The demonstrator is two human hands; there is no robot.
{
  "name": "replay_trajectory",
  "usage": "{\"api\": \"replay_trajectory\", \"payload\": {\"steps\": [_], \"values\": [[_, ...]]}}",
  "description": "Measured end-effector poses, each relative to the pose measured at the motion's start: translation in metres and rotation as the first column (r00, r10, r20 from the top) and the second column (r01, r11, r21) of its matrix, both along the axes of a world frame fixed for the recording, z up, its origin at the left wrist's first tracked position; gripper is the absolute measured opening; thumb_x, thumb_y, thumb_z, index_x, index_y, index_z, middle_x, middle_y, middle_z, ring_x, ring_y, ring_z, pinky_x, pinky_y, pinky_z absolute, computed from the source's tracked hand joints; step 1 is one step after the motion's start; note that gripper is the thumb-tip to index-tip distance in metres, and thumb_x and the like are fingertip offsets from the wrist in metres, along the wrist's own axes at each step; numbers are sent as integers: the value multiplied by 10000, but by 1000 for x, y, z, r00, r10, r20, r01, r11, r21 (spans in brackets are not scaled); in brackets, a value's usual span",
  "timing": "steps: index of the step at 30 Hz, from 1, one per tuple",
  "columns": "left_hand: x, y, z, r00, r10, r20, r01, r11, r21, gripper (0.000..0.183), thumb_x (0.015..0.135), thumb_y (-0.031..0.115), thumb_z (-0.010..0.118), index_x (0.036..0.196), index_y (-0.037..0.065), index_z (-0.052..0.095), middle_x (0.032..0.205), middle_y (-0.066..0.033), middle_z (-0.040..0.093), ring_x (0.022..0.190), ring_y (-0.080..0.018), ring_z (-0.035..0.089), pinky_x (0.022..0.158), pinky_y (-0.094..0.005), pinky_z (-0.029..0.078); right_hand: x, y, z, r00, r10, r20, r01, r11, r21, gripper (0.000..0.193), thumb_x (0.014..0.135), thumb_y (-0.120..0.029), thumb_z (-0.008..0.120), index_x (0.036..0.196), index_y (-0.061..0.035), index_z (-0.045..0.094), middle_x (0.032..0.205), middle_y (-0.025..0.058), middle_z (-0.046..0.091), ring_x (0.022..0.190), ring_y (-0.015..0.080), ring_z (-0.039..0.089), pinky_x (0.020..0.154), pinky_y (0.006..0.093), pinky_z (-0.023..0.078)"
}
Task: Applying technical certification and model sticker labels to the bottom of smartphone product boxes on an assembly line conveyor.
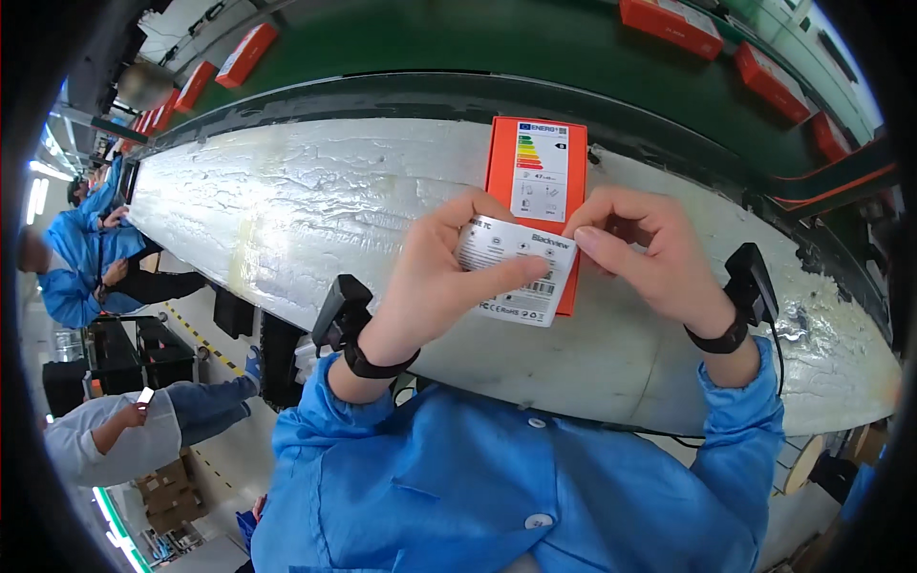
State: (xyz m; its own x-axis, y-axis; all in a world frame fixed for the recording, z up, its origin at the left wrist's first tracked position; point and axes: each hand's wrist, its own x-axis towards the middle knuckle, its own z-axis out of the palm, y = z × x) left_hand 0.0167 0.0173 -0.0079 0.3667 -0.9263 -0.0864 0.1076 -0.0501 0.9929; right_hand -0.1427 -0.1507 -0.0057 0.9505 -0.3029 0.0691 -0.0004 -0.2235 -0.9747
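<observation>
A flat, whitish rectangular piece (513, 295) with dark print, a sheet or card, lies tilted in my left hand (442, 272). My left thumb presses across its printed face, with the other fingers behind it. At its upper right corner my right hand (642, 250) is closed, thumb and fingertips pinched together. Whether that pinch grips the corner or a small part of it I cannot tell. Behind both hands, an orange-red box (501, 148) with a white label carrying coloured bars lies on the workbench, its lower part partly covered by the printed piece.
The workbench (315, 181) has a crinkled, film-covered surface. Beyond it runs a green conveyor belt (411, 43) carrying several orange-red boxes (671, 24). Black devices are strapped to both my wrists. At left are a person in blue (81, 248) and another holding a phone (144, 396).
</observation>
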Motion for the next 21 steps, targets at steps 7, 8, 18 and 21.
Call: {"api": "replay_trajectory", "payload": {"steps": [7,8,18,21], "values": [[1,3,-6,999,8,49,-7,999,-32,385,781,85,805,1089,8,588,994,-76,673,887,-107,652,767,-247,531,3,3,6,990,63,-127,-29,967,253,189,956,-216,597,991,-37,648,796,-23,614,666,34,551,581,198,441],[1,3,-4,997,-15,71,19,998,-59,397,779,81,804,1111,13,598,979,-65,670,881,-105,649,758,-241,525,3,2,7,984,134,-114,-85,930,357,192,964,-219,592,992,-36,643,787,-21,607,663,38,561,582,196,455],[3,6,3,991,-62,120,67,997,-37,406,766,47,790,1129,23,610,975,-61,657,895,-103,615,794,-243,487,4,5,5,974,185,-130,-115,900,421,192,979,-215,582,1014,-32,629,759,-15,585,659,49,562,593,205,475],[1,6,0,998,-39,45,43,996,-79,393,777,52,780,1130,25,609,1002,-71,663,913,-103,620,800,-244,495,8,9,-1,981,175,-81,-125,898,422,195,979,-215,583,1026,-32,631,769,-18,587,668,46,557,594,201,471]]}}
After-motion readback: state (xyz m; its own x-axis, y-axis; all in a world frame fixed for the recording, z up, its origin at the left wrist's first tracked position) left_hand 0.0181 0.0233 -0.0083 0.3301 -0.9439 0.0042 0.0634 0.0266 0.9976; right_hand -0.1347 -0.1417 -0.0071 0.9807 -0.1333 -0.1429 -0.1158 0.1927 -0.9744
